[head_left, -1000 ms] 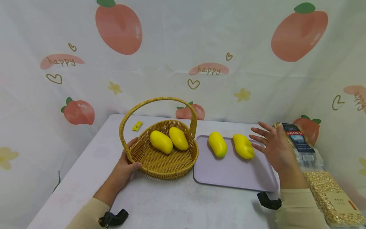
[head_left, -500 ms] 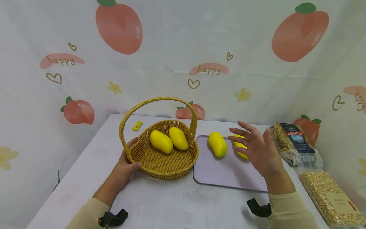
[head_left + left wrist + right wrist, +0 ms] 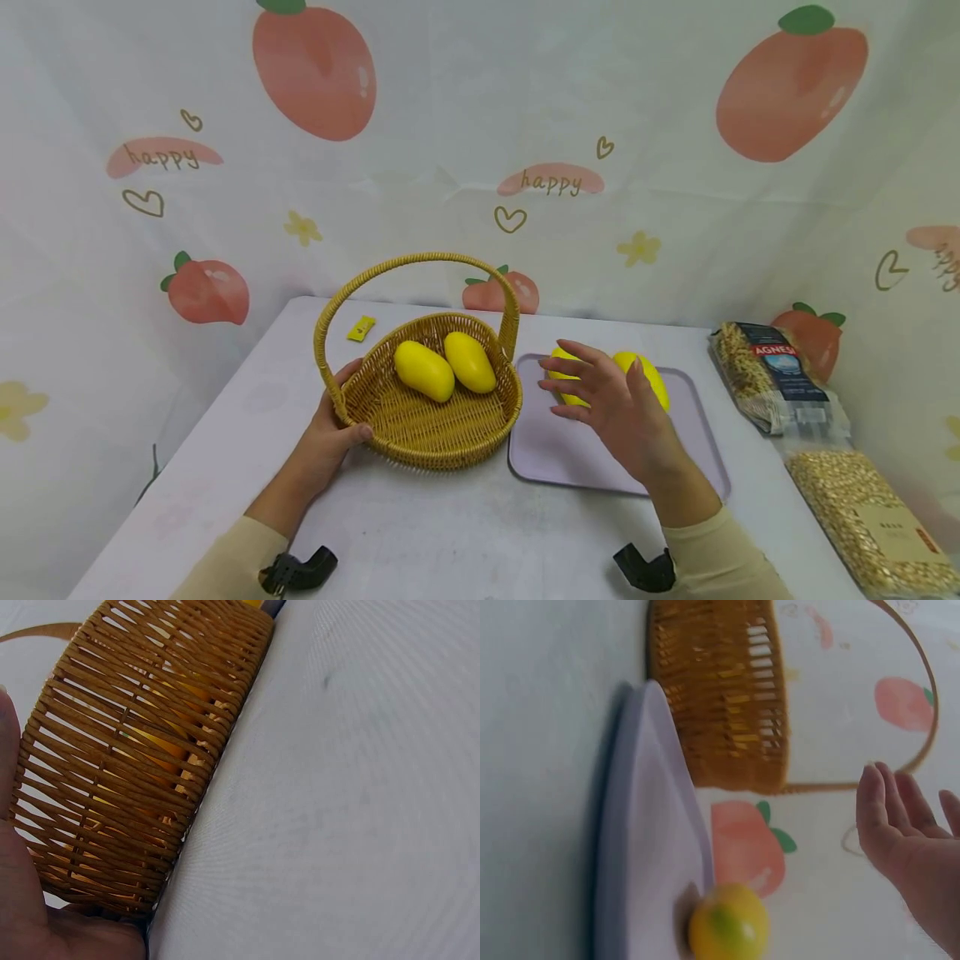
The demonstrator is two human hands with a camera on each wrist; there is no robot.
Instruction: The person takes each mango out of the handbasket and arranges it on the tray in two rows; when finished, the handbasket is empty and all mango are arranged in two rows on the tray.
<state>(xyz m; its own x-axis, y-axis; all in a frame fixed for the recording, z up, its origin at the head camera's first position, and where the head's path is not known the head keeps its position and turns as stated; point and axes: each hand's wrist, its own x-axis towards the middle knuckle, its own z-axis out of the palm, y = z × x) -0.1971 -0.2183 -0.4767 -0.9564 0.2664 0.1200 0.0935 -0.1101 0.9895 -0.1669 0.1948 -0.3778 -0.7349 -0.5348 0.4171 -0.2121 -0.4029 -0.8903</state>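
Observation:
A golden wicker basket (image 3: 442,437) with a tall arched handle stands on the table. My left hand (image 3: 324,442) grips its left side, thumb over the rim; the left wrist view shows the woven wall close up. Inside lie two yellow mangoes (image 3: 423,372). To the right is a pale purple tray (image 3: 551,457) bearing a left mango (image 3: 564,353) and a right mango (image 3: 652,385). My right hand (image 3: 630,421) is raised over the tray, fingers spread and holding nothing, partly covering both mangoes in the head view. In the right wrist view one mango (image 3: 729,924) shows on the tray.
At the right edge lie a dark-labelled bag (image 3: 776,367) and a clear pack of pale grains (image 3: 862,508). Behind the basket's left side is a small yellow packet (image 3: 361,328). A printed cloth (image 3: 427,200) hangs behind the white table (image 3: 450,533).
My right hand has swept left from the tray's right edge, first overlapping the right mango, now the left one too. My left hand and the basket have stayed put.

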